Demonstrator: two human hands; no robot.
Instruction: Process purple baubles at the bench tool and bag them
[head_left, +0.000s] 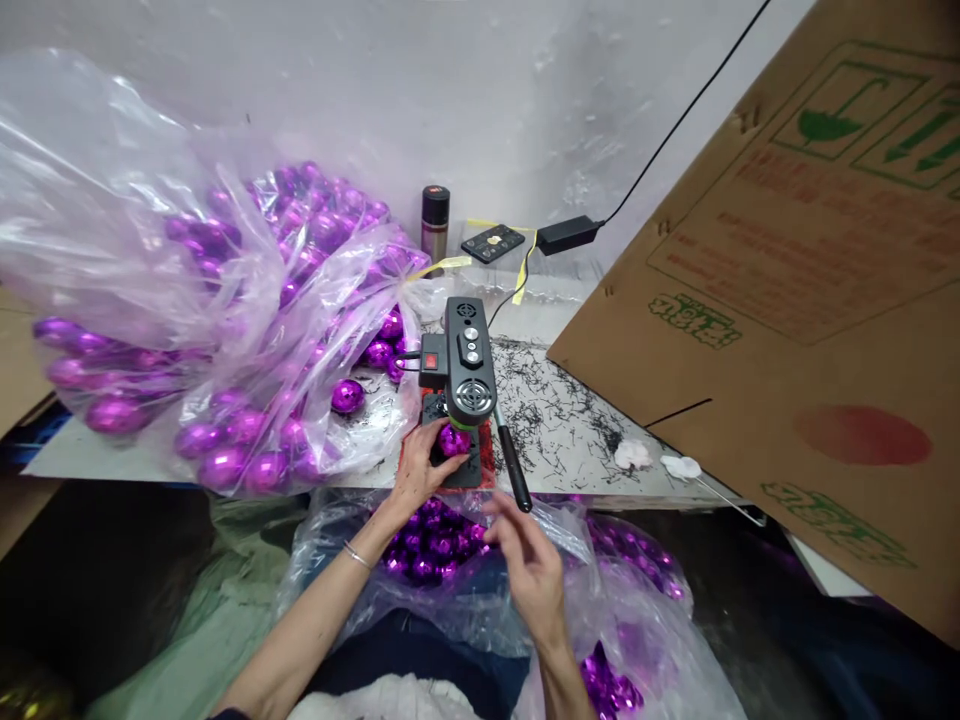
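Note:
My left hand (pixel 421 468) grips a shiny purple bauble (pixel 454 441) between thumb and fingers. The bauble sits beneath the head of a small black bench machine (pixel 470 350). My right hand (pixel 531 565) is open, its fingers partly bent, just below the black lever handle (pixel 514 468) at the machine's right side. Close under both hands, a clear plastic bag (pixel 337 545) on my lap holds many purple baubles (pixel 431 550). One loose bauble (pixel 348 397) lies on the table left of the machine.
A large clear bag (pixel 300 340) of purple baubles covers the table's left. Black scraps (pixel 536 400) litter the right side near a white wad (pixel 634 455). A big cardboard box (pixel 750 330) leans in. Behind stand a black bottle (pixel 435 225) and a power adapter (pixel 568 234).

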